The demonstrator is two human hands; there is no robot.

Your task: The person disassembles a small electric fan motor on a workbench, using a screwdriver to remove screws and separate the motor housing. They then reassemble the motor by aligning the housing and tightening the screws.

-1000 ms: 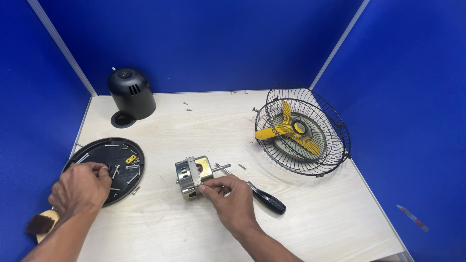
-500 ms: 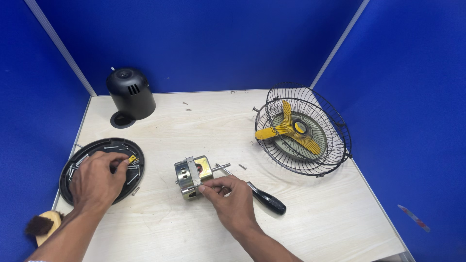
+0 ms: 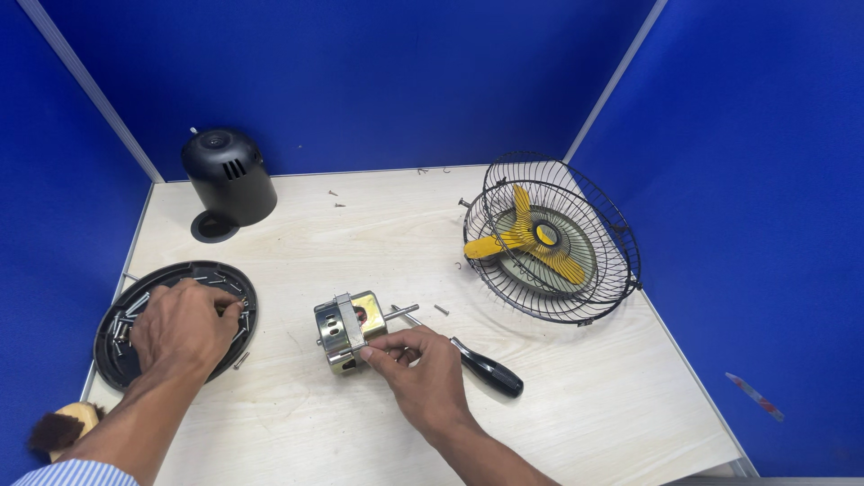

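A small metal fan motor [image 3: 349, 329] with a protruding shaft lies on the pale wooden table. My right hand [image 3: 423, 373] grips its near right side with thumb and fingers. My left hand [image 3: 184, 326] rests palm down over a round black dish [image 3: 117, 355] that holds several loose screws, its fingertips curled at the dish's right part. Whether the fingers pinch a screw is hidden. A black-handled screwdriver [image 3: 481, 367] lies just right of my right hand.
A black wire fan guard [image 3: 589, 279] with a yellow blade [image 3: 531, 241] lies at the right. A black motor housing [image 3: 227, 177] stands at the back left. Loose screws [image 3: 335, 199] dot the table's far part. A brush [image 3: 63, 426] lies at the near left edge. Blue partitions enclose the table.
My left hand has moved rightward and forward across the black dish, uncovering the screws on its left side. My right hand stays on the motor.
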